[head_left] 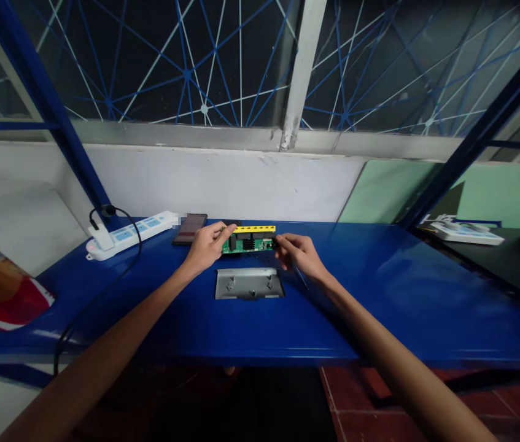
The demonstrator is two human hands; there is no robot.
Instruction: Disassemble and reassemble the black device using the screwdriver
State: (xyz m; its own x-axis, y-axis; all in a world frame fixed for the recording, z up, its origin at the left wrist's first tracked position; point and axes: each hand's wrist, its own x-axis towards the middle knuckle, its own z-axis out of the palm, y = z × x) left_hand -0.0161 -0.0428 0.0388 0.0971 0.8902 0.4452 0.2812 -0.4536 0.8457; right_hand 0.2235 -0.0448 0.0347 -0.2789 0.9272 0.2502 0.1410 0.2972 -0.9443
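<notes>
A green circuit board point(244, 245) with a yellow row of ports along its top edge is held up over the blue table. My left hand point(207, 247) grips its left end, thumb on the upper edge. At the board's right end, my right hand point(300, 253) pinches the end of a dark cable point(301, 277) against or close to the board; the exact contact is hidden by the fingers. The cable trails down from that hand. Below the board, nearer me, an open grey metal casing half point(249, 285) with small standoffs inside lies on the table.
A white power strip point(133, 234) with a plugged-in adapter and black cord lies on the blue table point(379, 294) at left. A dark phone point(190, 229) rests beside it. A red and orange package point(4, 288) is at far left. White items point(466, 232) lie at right.
</notes>
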